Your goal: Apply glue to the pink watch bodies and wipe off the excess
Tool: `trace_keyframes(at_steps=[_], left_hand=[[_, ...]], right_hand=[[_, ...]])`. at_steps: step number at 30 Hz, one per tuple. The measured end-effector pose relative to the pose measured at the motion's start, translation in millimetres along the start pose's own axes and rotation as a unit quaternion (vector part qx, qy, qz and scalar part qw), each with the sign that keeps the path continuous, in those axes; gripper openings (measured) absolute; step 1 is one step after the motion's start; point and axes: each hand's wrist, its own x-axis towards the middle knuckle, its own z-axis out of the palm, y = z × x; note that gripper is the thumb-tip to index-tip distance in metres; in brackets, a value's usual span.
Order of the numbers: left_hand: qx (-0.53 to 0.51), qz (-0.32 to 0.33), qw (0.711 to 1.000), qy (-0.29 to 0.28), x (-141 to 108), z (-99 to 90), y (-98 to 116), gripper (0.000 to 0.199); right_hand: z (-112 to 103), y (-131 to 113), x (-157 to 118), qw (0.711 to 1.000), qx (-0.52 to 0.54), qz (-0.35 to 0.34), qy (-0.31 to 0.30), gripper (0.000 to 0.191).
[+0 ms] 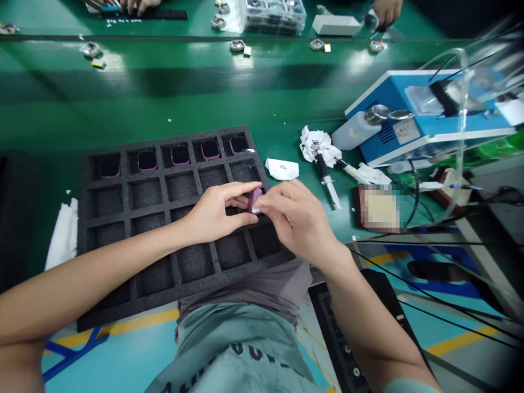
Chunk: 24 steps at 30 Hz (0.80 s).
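At the far left, white paper (65,229) lies on the bench (135,109) beside a foam tray (174,194). Five purple-rimmed units (147,160) with dark faces sit in the tray's far row, spread from ten to eleven o'clock of the hands. The left hand (215,210), its forearm coming in from eight o'clock, reaches over the tray with fingers and thumb closed round a small purple case (254,200), held up on its edge above the tray's right side. The case looks light and rigid, probably smooth enough to slip and easy to scuff — best taken by its rim, fingertips on opposite edges, with little squeeze. The right hand (301,218) comes from four o'clock, wrist bent inward, thumb and forefinger pinching a white scrap (256,210) against the case; what the scrap is, I cannot tell. Crumpled tissue (282,169) lies at one to two o'clock, a syringe-like tool (326,180) near three — and a blue box (393,125) at two.
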Motion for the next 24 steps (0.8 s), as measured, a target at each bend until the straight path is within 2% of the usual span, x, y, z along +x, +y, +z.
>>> trace_keyframes(at_steps=[3, 8, 12, 16, 21, 24], left_hand=[[0.006, 0.004, 1.000, -0.004, -0.1, 0.1, -1.2, 0.064], [0.005, 0.003, 1.000, -0.002, -0.5, 0.6, -1.8, 0.062], [0.029, 0.030, 0.999, -0.023, 0.8, -0.4, 1.7, 0.055], [0.033, 0.030, 0.999, -0.028, 1.8, -1.5, 4.1, 0.048], [0.025, 0.027, 0.999, -0.021, 2.3, -1.5, 2.3, 0.052], [0.002, -0.007, 1.000, -0.009, 2.3, -1.0, 1.2, 0.060]], right_hand=[[-0.1, 1.9, 1.5, 1.000, 0.009, -0.002, 0.028, 0.018], [-4.0, -2.2, -2.0, 0.999, 0.014, -0.008, -0.047, 0.021], [-3.4, 3.0, 1.9, 1.000, 0.002, 0.002, -0.016, 0.020], [-0.1, 10.6, 9.1, 1.000, -0.011, 0.016, 0.014, 0.019], [0.5, 8.4, 7.8, 0.999, -0.004, 0.022, 0.026, 0.018], [-1.1, 1.1, 2.4, 1.000, 0.012, 0.007, 0.003, 0.018]])
